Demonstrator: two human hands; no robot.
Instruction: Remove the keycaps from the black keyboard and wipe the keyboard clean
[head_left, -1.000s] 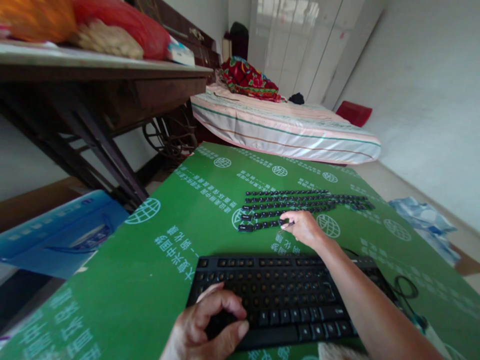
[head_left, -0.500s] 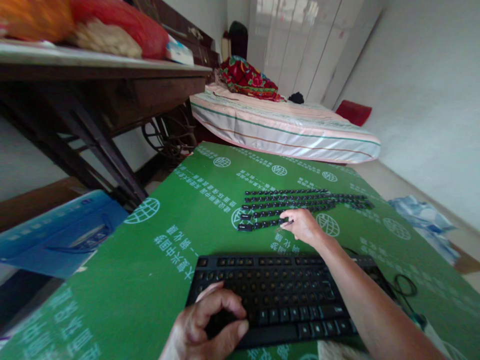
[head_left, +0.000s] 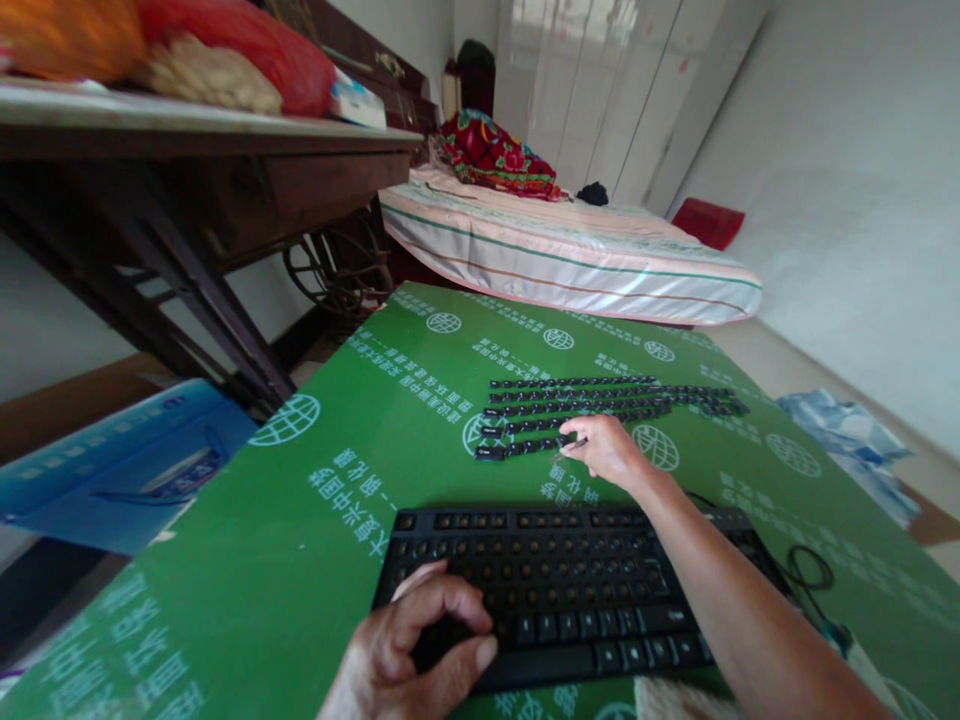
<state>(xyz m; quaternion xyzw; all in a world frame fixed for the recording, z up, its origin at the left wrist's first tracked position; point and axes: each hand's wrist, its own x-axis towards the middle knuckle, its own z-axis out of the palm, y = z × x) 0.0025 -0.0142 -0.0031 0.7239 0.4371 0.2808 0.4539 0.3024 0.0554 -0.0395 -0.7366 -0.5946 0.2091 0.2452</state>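
Observation:
A black keyboard [head_left: 570,580] with most keycaps off lies near me on a green printed board [head_left: 315,560]. My left hand [head_left: 409,655] is curled round its near left corner, gripping it. Farther out, rows of loose black keycaps [head_left: 592,410] are laid out on the board. My right hand [head_left: 607,450] reaches over the keyboard to the nearest row, fingers pinched on a keycap at its right end.
A dark wooden table [head_left: 187,160] with bags on top stands at the left. A striped mattress [head_left: 570,255] lies behind the board. A blue box [head_left: 120,470] is at the left, a black cable [head_left: 810,570] at the right.
My right hand has shifted slightly at the nearest keycap row; the left hand stays on the keyboard.

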